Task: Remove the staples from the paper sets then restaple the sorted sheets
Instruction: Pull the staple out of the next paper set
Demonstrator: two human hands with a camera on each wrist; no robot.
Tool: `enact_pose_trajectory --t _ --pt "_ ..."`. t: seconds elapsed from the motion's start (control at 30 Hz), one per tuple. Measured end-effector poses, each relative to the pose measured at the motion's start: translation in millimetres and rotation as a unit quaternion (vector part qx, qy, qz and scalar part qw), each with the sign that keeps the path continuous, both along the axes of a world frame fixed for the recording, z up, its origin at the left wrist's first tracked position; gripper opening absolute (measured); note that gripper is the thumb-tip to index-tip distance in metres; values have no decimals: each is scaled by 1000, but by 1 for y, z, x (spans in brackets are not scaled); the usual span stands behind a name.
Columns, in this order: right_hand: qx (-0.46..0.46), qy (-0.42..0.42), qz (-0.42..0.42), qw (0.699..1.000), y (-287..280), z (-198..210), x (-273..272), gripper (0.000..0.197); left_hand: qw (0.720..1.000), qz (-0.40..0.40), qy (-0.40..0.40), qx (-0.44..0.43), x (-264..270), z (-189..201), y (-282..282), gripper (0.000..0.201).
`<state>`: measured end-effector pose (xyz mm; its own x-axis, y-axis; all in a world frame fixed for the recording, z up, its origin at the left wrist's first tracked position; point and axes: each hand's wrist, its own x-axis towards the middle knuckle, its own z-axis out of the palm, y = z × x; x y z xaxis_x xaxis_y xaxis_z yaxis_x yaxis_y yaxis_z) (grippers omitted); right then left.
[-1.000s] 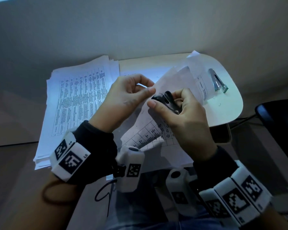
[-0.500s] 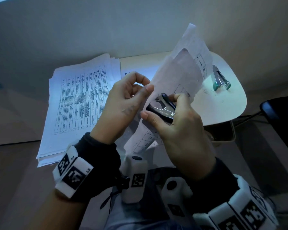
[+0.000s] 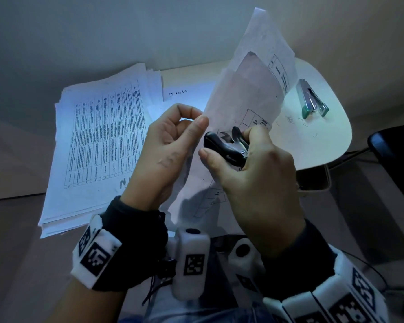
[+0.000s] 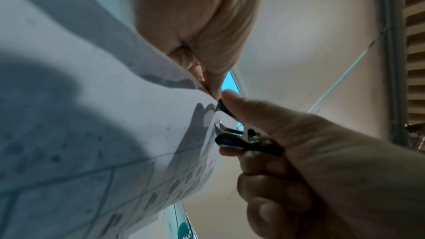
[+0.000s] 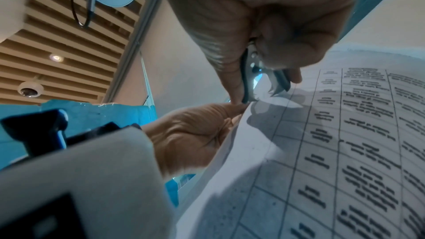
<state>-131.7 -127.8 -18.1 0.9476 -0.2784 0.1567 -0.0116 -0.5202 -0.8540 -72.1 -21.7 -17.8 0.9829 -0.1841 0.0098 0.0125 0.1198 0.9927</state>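
Left hand: my left hand pinches the near edge of the paper set between thumb and forefinger, the other fingers curled loosely; in the right wrist view the pinch sits right at the sheet's corner.
Right hand: my right hand is wrapped round the staple remover, thumb on one black grip, fingers on the other.
Staple remover: smooth black plastic grips over bright metal claws; the pointed claws stand parted, their tips just at the paper's corner.
Paper set: thin, limp white sheets printed with a ruled table, held up off the desk and curling over at the top; the free edge bends away from me.
Paper stack: a thick, slightly fanned paper stack of printed sheets lies flat on the left, its near corner hanging past the desk edge.
Stapler: a slim metal stapler with green ends lies on the right, well apart from my hands.
Desk: pale, smooth desk with a rounded right corner; a few pulled staples lie scattered on the bare patch between paper and stapler.
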Motion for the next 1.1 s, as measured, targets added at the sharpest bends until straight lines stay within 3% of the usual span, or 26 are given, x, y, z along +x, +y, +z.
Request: enact_pose_trajectory --t 0.27,0.53,0.8,1.1 --pt "9 5 5 1000 3 4 -1 44 998 -43 11 -48 0 -1 -2 8" --pt "50 -5 7 999 4 6 -3 41 998 -45 1 -37 0 -2 -2 6" --pt "13 -26 -2 1000 5 2 -3 42 999 -30 -12 -38 -2 -1 -2 9" --pt "73 -12 9 997 5 4 -2 42 997 -41 -1 -60 -2 -6 0 9"
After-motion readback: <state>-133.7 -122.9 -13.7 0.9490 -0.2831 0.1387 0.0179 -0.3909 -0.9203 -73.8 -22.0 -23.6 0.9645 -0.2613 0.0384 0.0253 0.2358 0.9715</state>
